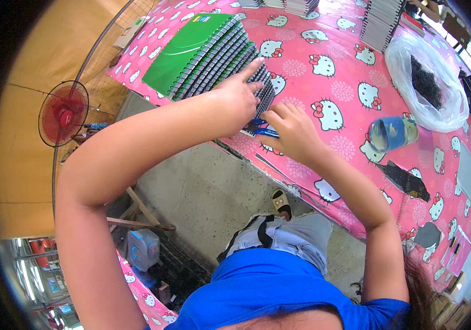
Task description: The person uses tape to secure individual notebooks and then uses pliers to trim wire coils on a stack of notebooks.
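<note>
A fanned stack of spiral notebooks lies on the table at the upper left, its top one with a green cover (186, 52). The black wire coils (213, 63) run down its right side. My left hand (235, 102) rests over the coils near the stack's lower right. Its index finger is stretched out, with the other fingers apart from it and the thumb hidden. Beside it, at the near end of the coils, my right hand (290, 132) is closed around blue-handled pliers (265, 131). The tips of the pliers are hard to make out next to the coils.
The pink patterned table cover (334, 82) is torn at the right. A clear plastic bag (453, 115) of black coil pieces and a blue tape roll (394, 133) lie there. More notebooks (381, 25) stand at the back. A red fan (64, 114) stands left of the table.
</note>
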